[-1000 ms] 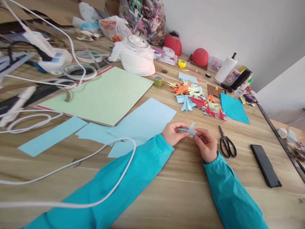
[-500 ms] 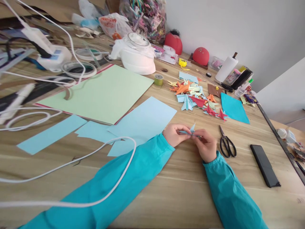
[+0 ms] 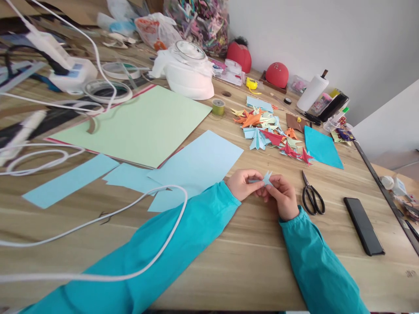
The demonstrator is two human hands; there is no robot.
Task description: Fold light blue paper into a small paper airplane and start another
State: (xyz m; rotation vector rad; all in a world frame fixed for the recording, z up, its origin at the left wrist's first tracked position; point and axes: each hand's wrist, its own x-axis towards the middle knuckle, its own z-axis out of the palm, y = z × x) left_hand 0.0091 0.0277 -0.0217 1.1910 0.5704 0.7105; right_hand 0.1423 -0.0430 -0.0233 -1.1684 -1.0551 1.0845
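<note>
Between my two hands is a small light-blue folded paper piece (image 3: pixel 267 178), with pointed tips sticking up. My left hand (image 3: pixel 245 185) pinches it from the left, thumb and fingers closed. From the other side my right hand (image 3: pixel 283 194) is closed on its right part, the thumb pressed to the paper. The fingers hide most of its lower folds. Past my hands lies a pile of folded paper shapes (image 3: pixel 257 138) in orange, blue, red and pale yellow. Black-handled scissors (image 3: pixel 313 197) rest just right of my right hand.
Light-blue sheets (image 3: pixel 209 157) and a cut strip (image 3: pixel 70 179) lie left of my hands, a green sheet (image 3: pixel 137 126) behind them. A white cable (image 3: pixel 183 205) loops over my left sleeve. A black phone (image 3: pixel 364 226) lies at the right. A thread spool (image 3: pixel 218 107) stands farther back.
The folded paper has turned between my fingers, its tips now upright and closer together. My right thumb has moved onto its front. Both hands stay in nearly the same place.
</note>
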